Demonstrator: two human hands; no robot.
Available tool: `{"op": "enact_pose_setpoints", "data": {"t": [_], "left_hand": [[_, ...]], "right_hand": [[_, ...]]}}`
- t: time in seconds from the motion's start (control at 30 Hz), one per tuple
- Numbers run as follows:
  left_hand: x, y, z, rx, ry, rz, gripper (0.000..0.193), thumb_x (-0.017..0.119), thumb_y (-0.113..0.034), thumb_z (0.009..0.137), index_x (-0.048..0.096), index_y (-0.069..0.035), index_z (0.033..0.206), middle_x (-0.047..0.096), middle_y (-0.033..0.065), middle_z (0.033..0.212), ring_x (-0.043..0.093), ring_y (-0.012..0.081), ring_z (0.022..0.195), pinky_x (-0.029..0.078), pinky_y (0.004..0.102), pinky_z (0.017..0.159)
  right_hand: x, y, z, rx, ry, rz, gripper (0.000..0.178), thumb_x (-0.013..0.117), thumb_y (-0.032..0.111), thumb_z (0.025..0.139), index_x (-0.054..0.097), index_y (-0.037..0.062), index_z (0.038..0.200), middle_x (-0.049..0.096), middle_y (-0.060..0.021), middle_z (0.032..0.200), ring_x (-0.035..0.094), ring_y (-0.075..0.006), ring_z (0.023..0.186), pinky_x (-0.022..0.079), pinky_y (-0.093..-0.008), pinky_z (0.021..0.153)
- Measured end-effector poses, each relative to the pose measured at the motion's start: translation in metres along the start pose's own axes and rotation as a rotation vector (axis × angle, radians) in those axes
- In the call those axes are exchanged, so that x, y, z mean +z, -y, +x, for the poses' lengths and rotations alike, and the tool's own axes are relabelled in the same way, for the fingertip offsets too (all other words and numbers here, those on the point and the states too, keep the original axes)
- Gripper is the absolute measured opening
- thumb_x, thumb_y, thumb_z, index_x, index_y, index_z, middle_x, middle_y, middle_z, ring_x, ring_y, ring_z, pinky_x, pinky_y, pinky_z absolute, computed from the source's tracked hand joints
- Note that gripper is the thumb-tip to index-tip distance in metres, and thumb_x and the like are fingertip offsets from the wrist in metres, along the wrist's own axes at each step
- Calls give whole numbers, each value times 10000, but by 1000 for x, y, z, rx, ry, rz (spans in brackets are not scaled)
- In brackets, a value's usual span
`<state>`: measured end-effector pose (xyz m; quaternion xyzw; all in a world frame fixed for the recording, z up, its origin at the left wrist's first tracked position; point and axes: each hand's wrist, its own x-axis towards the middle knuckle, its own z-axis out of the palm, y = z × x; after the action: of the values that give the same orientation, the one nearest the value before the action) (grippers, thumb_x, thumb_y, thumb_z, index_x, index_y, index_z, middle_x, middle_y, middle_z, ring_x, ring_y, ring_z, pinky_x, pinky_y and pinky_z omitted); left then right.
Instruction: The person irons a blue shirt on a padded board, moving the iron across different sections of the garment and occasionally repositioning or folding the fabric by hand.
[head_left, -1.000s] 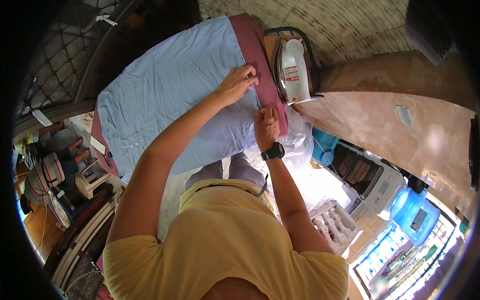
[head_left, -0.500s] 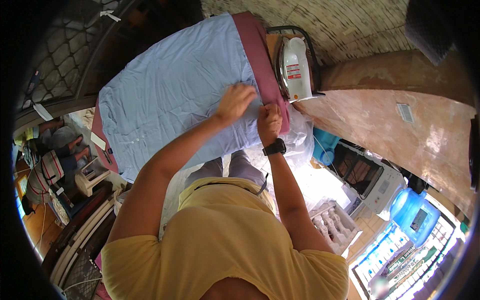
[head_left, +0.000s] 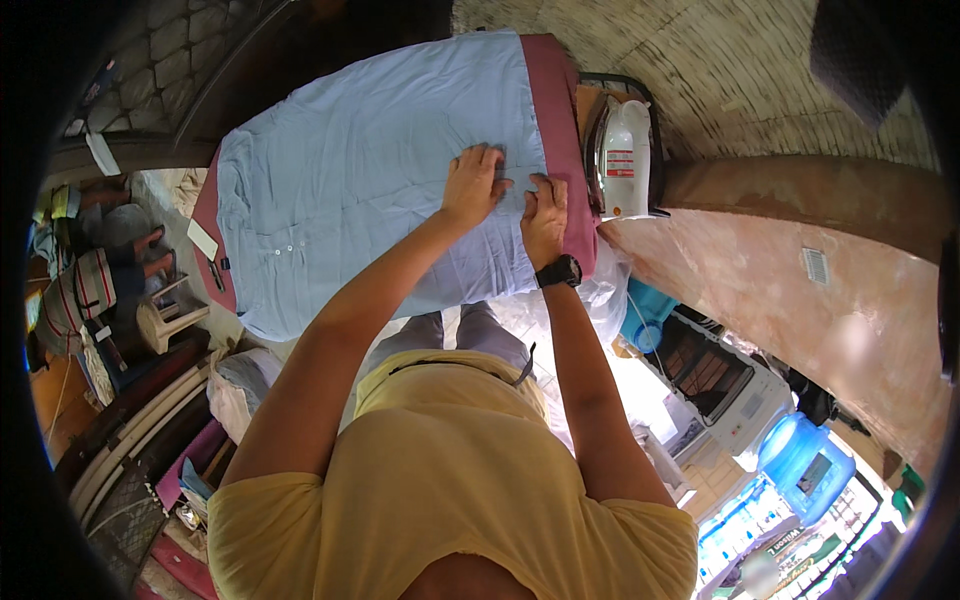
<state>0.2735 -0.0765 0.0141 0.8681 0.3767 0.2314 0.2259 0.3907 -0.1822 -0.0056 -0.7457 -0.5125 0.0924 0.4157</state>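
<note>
A light blue garment (head_left: 370, 150) with small white buttons lies spread over a maroon-covered ironing board (head_left: 556, 110). Its surface has soft wrinkles, and its right edge runs near the board's right end. My left hand (head_left: 474, 188) rests on the cloth just left of that edge, fingers apart and slightly bent, holding nothing. Beside it, my right hand (head_left: 545, 215), with a black watch (head_left: 558, 270) on the wrist, lies over the garment's right edge. Its fingers are bent and a little apart on the cloth. A white iron (head_left: 622, 160) sits at the board's right end.
A black metal frame (head_left: 657, 150) surrounds the iron, close to a stone-like wall (head_left: 780, 270). A white card (head_left: 202, 238) lies at the board's left end. Lower right are a white appliance (head_left: 750, 400) and a blue water jug (head_left: 805, 465). A person (head_left: 85, 290) is at far left.
My left hand, blurred by motion before, now rests on the cloth. My right hand's fingers have loosened from a closed grip at the garment's edge. The whole view has shifted slightly.
</note>
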Motion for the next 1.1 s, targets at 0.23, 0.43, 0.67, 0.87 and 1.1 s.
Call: {"op": "enact_pose_setpoints", "data": {"t": [0.23, 0.43, 0.67, 0.87, 1.1], "left_hand": [[3, 21, 3, 63, 64, -16, 224, 683, -99, 840, 582, -96, 1041, 541, 96, 1084, 531, 317, 1034, 434, 438, 832], [0, 22, 59, 120, -69, -15, 275, 665, -63, 830, 597, -103, 1093, 541, 86, 1141, 526, 309, 1073, 435, 446, 862], [1, 79, 165, 121, -123, 144, 314, 644, -102, 859, 599, -130, 1168, 560, 78, 1176, 534, 315, 1067, 434, 474, 883], [13, 117, 236, -41, 31, 238, 414, 547, -365, 970, 540, -154, 1325, 577, 108, 1298, 500, 328, 1231, 402, 483, 1011], [5, 137, 294, 104, 554, -131, 364, 636, -274, 929, 552, -133, 1255, 617, 106, 1221, 578, 289, 1144, 450, 389, 974]], "right_hand": [[-5, 0, 10, 4, 51, -46, 333, 604, -26, 855, 564, 3, 1184, 532, -225, 1077, 565, -429, 957, 483, -484, 806], [0, -7, 18, 53, 12, -32, 313, 599, -28, 852, 611, 27, 1160, 548, -217, 1065, 573, -416, 951, 485, -479, 798], [2, -3, 15, 43, -21, -51, 364, 590, -50, 840, 613, 37, 1193, 554, -207, 1051, 561, -404, 959, 474, -473, 818], [-1, -1, 16, 116, -23, 22, 398, 612, -52, 824, 581, 26, 1213, 521, -235, 1002, 539, -433, 940, 455, -499, 790], [-6, -4, 22, 137, -120, -63, 310, 638, 20, 855, 531, 42, 1145, 502, -253, 1024, 554, -450, 912, 465, -509, 742]]}}
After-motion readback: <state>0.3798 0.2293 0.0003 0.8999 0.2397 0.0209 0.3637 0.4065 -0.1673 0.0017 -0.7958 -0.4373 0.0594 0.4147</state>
